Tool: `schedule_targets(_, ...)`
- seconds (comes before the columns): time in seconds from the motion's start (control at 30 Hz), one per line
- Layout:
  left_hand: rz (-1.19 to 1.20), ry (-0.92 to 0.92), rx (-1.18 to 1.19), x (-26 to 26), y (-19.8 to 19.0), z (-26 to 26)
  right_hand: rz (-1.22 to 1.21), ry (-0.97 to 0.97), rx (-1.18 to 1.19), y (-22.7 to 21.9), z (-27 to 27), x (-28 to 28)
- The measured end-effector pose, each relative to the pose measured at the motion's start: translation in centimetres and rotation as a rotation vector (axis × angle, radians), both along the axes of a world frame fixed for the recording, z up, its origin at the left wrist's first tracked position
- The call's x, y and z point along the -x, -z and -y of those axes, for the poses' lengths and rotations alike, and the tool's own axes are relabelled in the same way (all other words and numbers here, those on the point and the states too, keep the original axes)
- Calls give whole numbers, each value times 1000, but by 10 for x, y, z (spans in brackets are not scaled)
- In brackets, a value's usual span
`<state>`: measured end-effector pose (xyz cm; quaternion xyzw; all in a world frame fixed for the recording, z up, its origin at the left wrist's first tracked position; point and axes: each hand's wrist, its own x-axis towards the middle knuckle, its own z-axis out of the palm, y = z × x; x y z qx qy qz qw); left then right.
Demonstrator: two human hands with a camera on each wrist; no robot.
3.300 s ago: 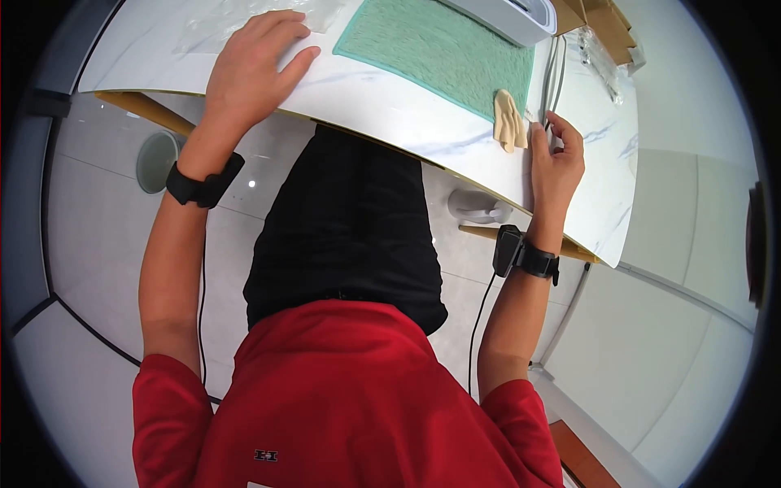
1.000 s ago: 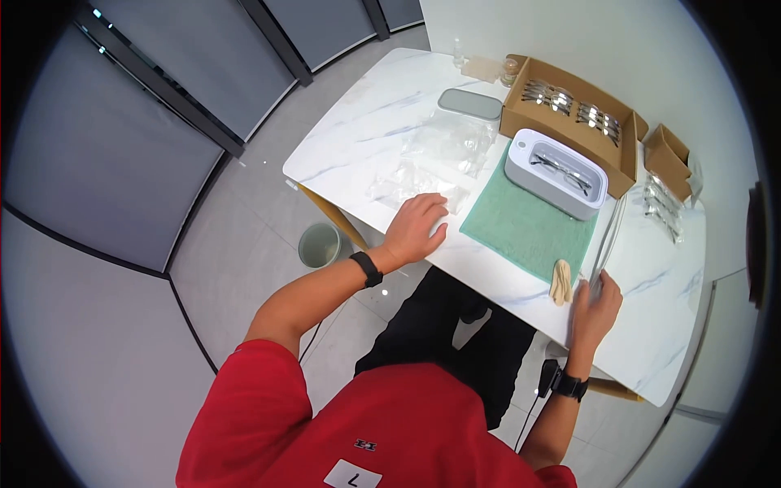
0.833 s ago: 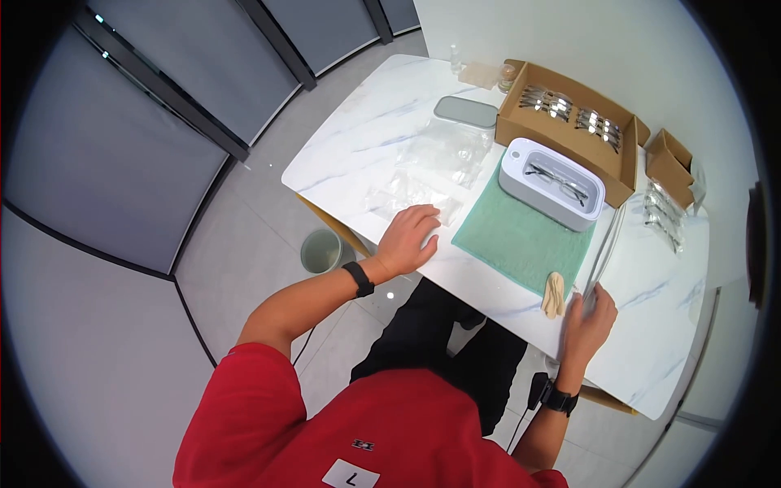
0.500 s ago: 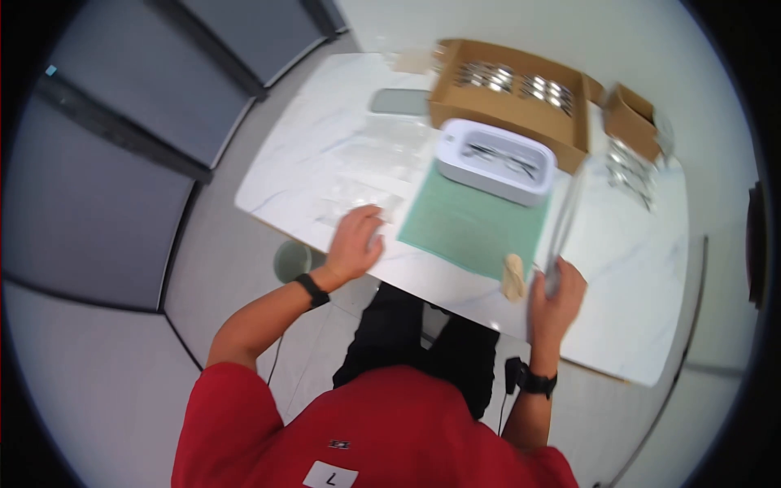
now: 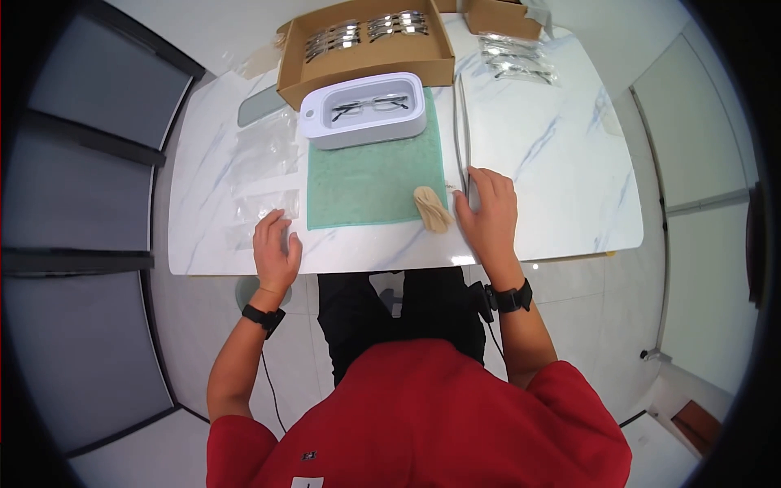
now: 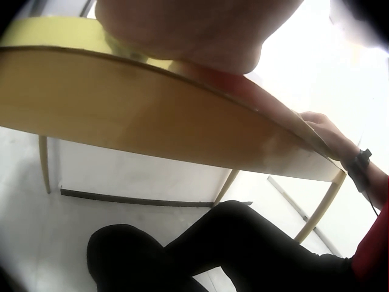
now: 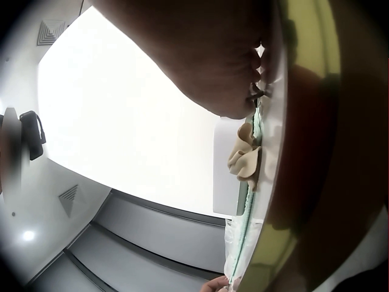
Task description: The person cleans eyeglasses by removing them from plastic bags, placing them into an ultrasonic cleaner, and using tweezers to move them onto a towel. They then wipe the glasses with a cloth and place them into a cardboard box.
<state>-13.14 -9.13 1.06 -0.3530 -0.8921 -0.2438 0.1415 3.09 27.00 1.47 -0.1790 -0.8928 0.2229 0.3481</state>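
My left hand [image 5: 277, 250] rests at the table's front edge, its fingertips right at a clear plastic bag [image 5: 268, 205]. On the right, my other hand [image 5: 490, 213] lies with relaxed fingers beside a long, thin, grey doubled cord [image 5: 462, 122]; thumb and forefinger stand either side of its near end. Just left of that hand, a beige folded cloth-like piece [image 5: 431, 210] sits on the corner of a green towel [image 5: 366, 187]. A white ultrasonic cleaner [image 5: 366, 134] stands at the towel's back, with a pair of glasses [image 5: 370, 107] in its basin.
Behind the cleaner, an open cardboard box [image 5: 366, 69] holds several glasses in two groups. More bagged glasses [image 5: 517, 58] lie at the back right, before a smaller carton [image 5: 504, 18]. A grey lid-like panel [image 5: 259, 106] lies at the left. A bin [image 5: 259, 293] stands below the table.
The head view has swung round, so the table now sits squarely in front. Both hands keep their places on it, and the glasses stay in the cleaner.
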Motion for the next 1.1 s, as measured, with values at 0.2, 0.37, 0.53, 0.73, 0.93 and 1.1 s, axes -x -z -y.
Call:
schedule_targets(0.2, 1, 35, -8, 1, 0, 2, -23, 84, -11, -1, 2, -2)
schedule_targets(0.37, -16, 48, -61, 0, 1, 4, 25, 98, -57, -2, 2, 0)
schedule_targets(0.53, -35, 52, -87, 1, 1, 5, 65, 128, -80, -5, 8, 3)
schedule_targets(0.73, -5, 41, -117, 3, 1, 6, 111, 186, -155, -3, 11, 5)
schedule_targets(0.93, 39, 24, -246, 5, 5, 10, 170, 193, -206, -5, 16, 10)
schedule_targets(1.1, 59, 7, -282, 4, 6, 13, 201, 187, -240, -3, 14, 10)
